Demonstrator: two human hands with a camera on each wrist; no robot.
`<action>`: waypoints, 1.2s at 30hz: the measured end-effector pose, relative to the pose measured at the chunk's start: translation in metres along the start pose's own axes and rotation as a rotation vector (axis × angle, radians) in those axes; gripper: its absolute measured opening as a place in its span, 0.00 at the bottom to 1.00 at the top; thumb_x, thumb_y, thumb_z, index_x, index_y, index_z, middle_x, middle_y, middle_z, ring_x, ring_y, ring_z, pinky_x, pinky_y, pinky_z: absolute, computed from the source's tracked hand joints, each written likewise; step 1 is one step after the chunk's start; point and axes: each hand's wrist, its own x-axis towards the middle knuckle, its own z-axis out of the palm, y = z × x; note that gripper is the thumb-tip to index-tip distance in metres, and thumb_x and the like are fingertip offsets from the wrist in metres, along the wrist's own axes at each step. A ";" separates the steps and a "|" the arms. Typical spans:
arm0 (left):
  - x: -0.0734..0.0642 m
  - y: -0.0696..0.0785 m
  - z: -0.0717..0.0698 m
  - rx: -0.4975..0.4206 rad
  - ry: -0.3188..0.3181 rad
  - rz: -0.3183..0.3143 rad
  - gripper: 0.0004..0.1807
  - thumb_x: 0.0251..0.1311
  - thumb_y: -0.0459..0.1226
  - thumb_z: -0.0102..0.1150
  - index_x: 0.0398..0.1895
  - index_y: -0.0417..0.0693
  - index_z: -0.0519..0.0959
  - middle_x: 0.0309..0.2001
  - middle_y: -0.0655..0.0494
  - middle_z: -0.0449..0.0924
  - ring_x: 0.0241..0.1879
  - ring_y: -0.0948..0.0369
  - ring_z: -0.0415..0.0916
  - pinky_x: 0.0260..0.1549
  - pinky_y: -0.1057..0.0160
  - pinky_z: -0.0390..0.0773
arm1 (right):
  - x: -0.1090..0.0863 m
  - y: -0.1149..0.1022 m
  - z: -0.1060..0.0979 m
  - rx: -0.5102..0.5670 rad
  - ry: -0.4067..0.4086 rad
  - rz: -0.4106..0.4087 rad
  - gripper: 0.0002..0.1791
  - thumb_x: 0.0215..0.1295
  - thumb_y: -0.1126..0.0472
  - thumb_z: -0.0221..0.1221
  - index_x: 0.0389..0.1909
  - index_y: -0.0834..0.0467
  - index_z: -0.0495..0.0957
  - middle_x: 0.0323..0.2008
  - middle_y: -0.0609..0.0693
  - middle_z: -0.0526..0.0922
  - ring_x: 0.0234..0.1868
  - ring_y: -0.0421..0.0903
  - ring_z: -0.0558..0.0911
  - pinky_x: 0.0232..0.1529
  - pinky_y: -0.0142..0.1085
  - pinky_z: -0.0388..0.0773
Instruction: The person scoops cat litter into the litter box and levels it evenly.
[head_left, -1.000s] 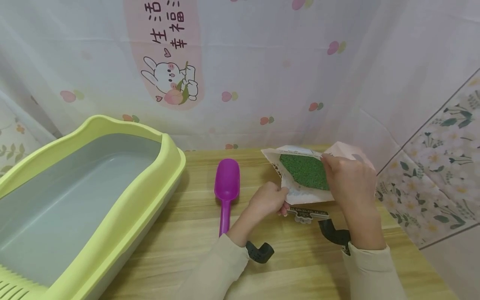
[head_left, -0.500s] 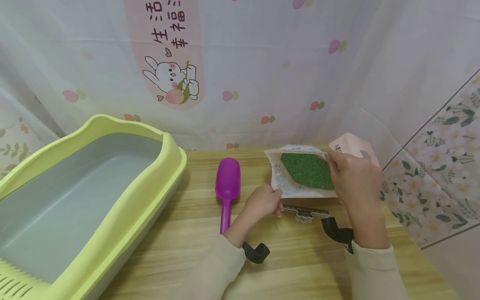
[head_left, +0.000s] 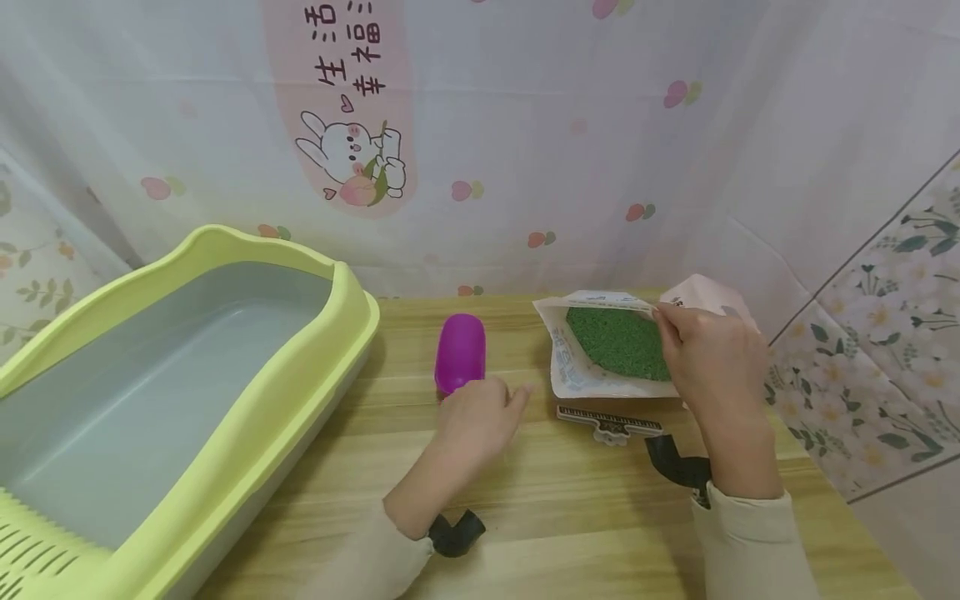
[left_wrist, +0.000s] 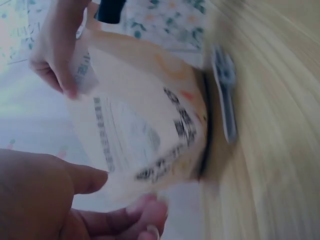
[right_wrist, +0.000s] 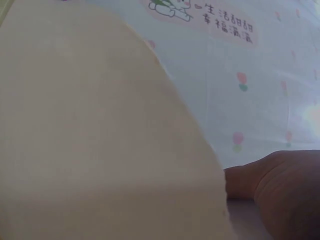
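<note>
Upper edge of an open, pale, printed paper bag (head_left: 588, 385) w/ green granules (head_left: 618, 346) inside is pinched by R hand (head_left: 716, 367). Bag is set on wood-grain table (head_left: 570, 542); long grey-&-black clip (head_left: 611, 425) is laid just in front. Magenta plastic scoop (head_left: 461, 354) is partly covered by L hand (head_left: 478, 421), thumb & fingers parted. Lime-rimmed grey plastic tray (head_left: 300, 360) is seen at L.

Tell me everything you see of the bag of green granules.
The pale bag looks like thin paper or film, with dark lettering outside and bluish printing near its mouth. It stands on the wood-grained table near the curtain, mouth gaping, green granules showing inside. The right hand pinches its upper edge; the left hand is clear of it.
</note>
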 end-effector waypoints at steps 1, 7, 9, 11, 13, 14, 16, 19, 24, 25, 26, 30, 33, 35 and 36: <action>-0.004 -0.006 -0.004 0.030 0.028 0.002 0.32 0.75 0.56 0.47 0.10 0.54 0.65 0.11 0.62 0.60 0.11 0.64 0.59 0.12 0.65 0.63 | 0.000 0.000 0.000 0.000 -0.001 -0.001 0.08 0.68 0.62 0.63 0.41 0.60 0.88 0.31 0.64 0.88 0.24 0.66 0.83 0.31 0.58 0.77; -0.018 -0.038 -0.017 0.210 0.130 -0.016 0.27 0.70 0.54 0.56 0.14 0.51 0.68 0.14 0.58 0.66 0.15 0.61 0.65 0.13 0.64 0.64 | -0.001 0.000 0.000 -0.016 -0.014 -0.004 0.08 0.67 0.62 0.63 0.41 0.59 0.88 0.33 0.63 0.88 0.25 0.66 0.84 0.35 0.58 0.77; -0.019 -0.046 -0.018 0.232 0.118 -0.025 0.25 0.67 0.54 0.59 0.16 0.51 0.69 0.15 0.57 0.68 0.16 0.61 0.66 0.14 0.64 0.64 | -0.001 0.002 -0.001 -0.021 -0.013 -0.009 0.08 0.67 0.62 0.63 0.41 0.59 0.88 0.32 0.63 0.89 0.26 0.66 0.84 0.34 0.58 0.77; -0.019 -0.051 -0.017 0.237 0.091 -0.035 0.25 0.66 0.54 0.61 0.17 0.51 0.69 0.15 0.57 0.68 0.16 0.61 0.66 0.15 0.64 0.64 | -0.002 0.004 -0.001 -0.025 -0.009 -0.013 0.08 0.67 0.62 0.63 0.41 0.59 0.88 0.32 0.63 0.89 0.27 0.66 0.85 0.33 0.57 0.77; -0.018 -0.054 -0.014 0.241 0.062 -0.044 0.25 0.64 0.55 0.62 0.16 0.53 0.68 0.15 0.58 0.68 0.15 0.61 0.67 0.14 0.63 0.64 | -0.002 0.005 -0.001 -0.020 -0.001 -0.015 0.08 0.67 0.61 0.63 0.41 0.59 0.88 0.32 0.62 0.89 0.27 0.66 0.85 0.32 0.57 0.77; -0.018 -0.055 -0.013 0.252 0.052 -0.042 0.26 0.63 0.56 0.62 0.15 0.53 0.67 0.14 0.58 0.68 0.15 0.61 0.67 0.14 0.63 0.64 | -0.002 0.005 -0.001 -0.018 0.000 -0.013 0.08 0.68 0.61 0.63 0.41 0.59 0.88 0.32 0.62 0.89 0.27 0.66 0.85 0.32 0.58 0.77; -0.017 -0.057 -0.010 0.272 0.039 -0.036 0.28 0.62 0.57 0.62 0.13 0.54 0.66 0.14 0.58 0.67 0.15 0.61 0.67 0.14 0.63 0.64 | -0.002 0.005 -0.001 -0.012 -0.008 -0.013 0.08 0.68 0.61 0.63 0.41 0.59 0.88 0.32 0.62 0.89 0.26 0.66 0.84 0.33 0.58 0.77; -0.015 -0.060 -0.006 0.303 0.023 -0.026 0.29 0.61 0.56 0.63 0.10 0.54 0.65 0.13 0.59 0.68 0.15 0.61 0.67 0.15 0.63 0.64 | -0.001 0.005 -0.003 -0.001 -0.037 -0.041 0.09 0.68 0.60 0.63 0.41 0.59 0.88 0.31 0.63 0.89 0.22 0.64 0.82 0.26 0.55 0.74; -0.015 -0.064 -0.007 0.306 -0.046 -0.039 0.26 0.62 0.47 0.62 0.08 0.53 0.66 0.13 0.59 0.69 0.15 0.62 0.69 0.15 0.64 0.66 | -0.001 0.008 -0.007 0.020 -0.113 -0.111 0.11 0.70 0.58 0.62 0.45 0.59 0.87 0.24 0.62 0.87 0.16 0.59 0.79 0.15 0.48 0.68; -0.015 -0.065 -0.008 0.298 -0.059 -0.045 0.25 0.63 0.46 0.62 0.09 0.53 0.66 0.13 0.59 0.70 0.15 0.62 0.69 0.14 0.64 0.66 | -0.001 0.008 -0.008 0.025 -0.123 -0.121 0.11 0.70 0.59 0.62 0.45 0.59 0.87 0.22 0.61 0.86 0.15 0.58 0.79 0.14 0.47 0.67; -0.014 -0.066 -0.008 0.287 -0.067 -0.047 0.25 0.63 0.44 0.61 0.09 0.52 0.67 0.13 0.58 0.70 0.14 0.62 0.69 0.14 0.64 0.67 | -0.001 0.009 -0.009 0.028 -0.136 -0.126 0.11 0.71 0.59 0.61 0.47 0.59 0.87 0.20 0.60 0.85 0.14 0.56 0.78 0.14 0.46 0.67; -0.011 -0.071 -0.010 0.197 -0.070 -0.076 0.16 0.65 0.42 0.57 0.20 0.47 0.72 0.19 0.55 0.72 0.14 0.60 0.71 0.14 0.62 0.68 | -0.001 0.013 -0.011 0.044 -0.144 -0.158 0.11 0.69 0.61 0.63 0.48 0.59 0.87 0.12 0.50 0.78 0.11 0.43 0.68 0.15 0.40 0.62; -0.008 -0.075 -0.014 0.119 -0.063 -0.099 0.12 0.67 0.41 0.56 0.33 0.40 0.72 0.21 0.53 0.70 0.16 0.59 0.69 0.14 0.62 0.66 | -0.001 0.015 -0.011 0.050 -0.136 -0.177 0.10 0.67 0.61 0.64 0.47 0.58 0.87 0.10 0.46 0.73 0.12 0.39 0.64 0.17 0.39 0.62; -0.007 -0.076 -0.018 0.080 -0.067 -0.103 0.13 0.68 0.40 0.56 0.38 0.37 0.71 0.21 0.53 0.68 0.18 0.59 0.65 0.14 0.63 0.64 | -0.002 0.017 -0.010 0.056 -0.129 -0.183 0.10 0.67 0.62 0.65 0.46 0.58 0.88 0.11 0.47 0.77 0.12 0.40 0.66 0.20 0.44 0.68; -0.006 -0.076 -0.020 0.053 -0.071 -0.107 0.13 0.68 0.40 0.57 0.38 0.36 0.70 0.21 0.53 0.67 0.17 0.60 0.65 0.14 0.64 0.64 | -0.002 0.018 -0.010 0.060 -0.128 -0.183 0.10 0.66 0.62 0.65 0.46 0.57 0.88 0.12 0.48 0.78 0.13 0.41 0.68 0.21 0.47 0.70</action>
